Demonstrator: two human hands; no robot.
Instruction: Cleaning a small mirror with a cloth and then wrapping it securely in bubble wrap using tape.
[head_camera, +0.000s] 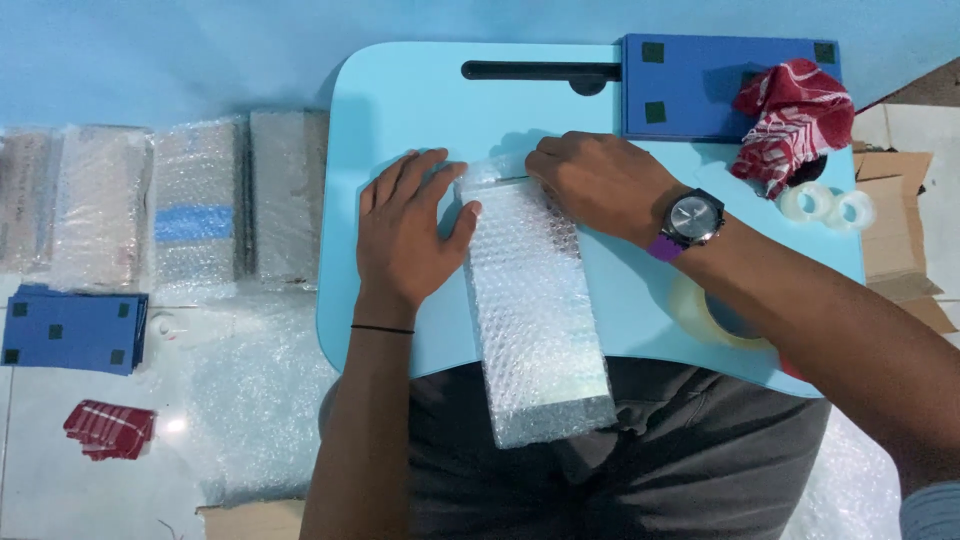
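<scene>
A long rectangular parcel wrapped in clear bubble wrap (535, 310) lies lengthwise down the middle of the light blue lap desk (400, 90), its near end hanging over the desk's near edge above the person's lap. The wrap already covers the whole visible length of the parcel; the far end looks to be the part not yet finished, since both hands are there. The left hand (410, 230) lies spread and flat on the desk along the parcel's left edge, thumb resting on the wrap. The right hand (590, 180), with a wristwatch on its wrist, is curled over the far end, fingertips pressing the wrap down; whether they pinch tape cannot be told.

At the desk's far right corner sit a dark blue flat box (700, 85) and a red-and-white patterned cloth (790, 125); two small clear tape rolls (825, 205) lie near the right edge, and a larger clear tape roll (715, 315) sits under the right forearm. Off the desk's left edge lie a row of bubble-wrapped parcels (160, 205), another dark blue box (75, 328), a folded red cloth (110, 428) and loose bubble wrap sheeting (255, 400). Nothing blocks the hands.
</scene>
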